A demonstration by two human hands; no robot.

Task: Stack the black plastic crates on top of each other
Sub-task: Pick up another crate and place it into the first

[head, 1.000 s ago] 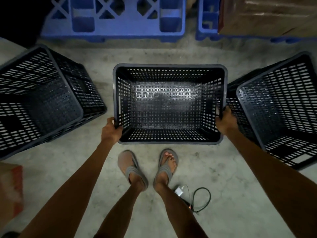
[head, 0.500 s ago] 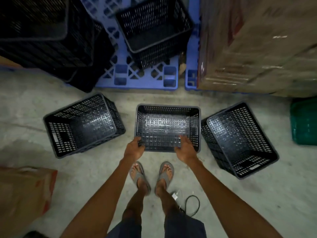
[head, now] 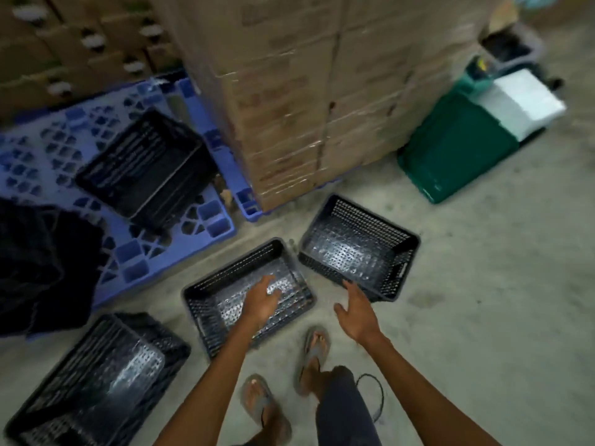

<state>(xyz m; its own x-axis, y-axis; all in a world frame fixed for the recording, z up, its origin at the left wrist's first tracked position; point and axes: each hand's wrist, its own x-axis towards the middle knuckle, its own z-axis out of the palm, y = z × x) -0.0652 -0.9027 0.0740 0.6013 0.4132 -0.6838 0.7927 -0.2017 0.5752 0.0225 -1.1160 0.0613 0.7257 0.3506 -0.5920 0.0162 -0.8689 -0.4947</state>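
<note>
Three black perforated plastic crates stand open side up on the concrete floor. The middle crate (head: 206,300) lies in front of my feet. My left hand (head: 262,299) hovers over its inside with fingers spread, holding nothing. The right crate (head: 360,249) sits just beyond my right hand (head: 355,312), which is open with fingers apart near that crate's near corner. The left crate (head: 96,381) stands at the lower left. A fourth black crate (head: 145,165) rests on the blue pallet (head: 199,220). The picture is blurred.
A tall stack of wrapped cardboard boxes (head: 306,91) rises behind the crates. A green bin (head: 450,149) with a white slab on it stands at the right. Dark crates (head: 42,262) pile at the left. A black cable (head: 376,391) lies by my right foot.
Both hands have let go of the middle crate, which now rests on the floor. My head has risen and turned right, so the crates look smaller and rotated.
</note>
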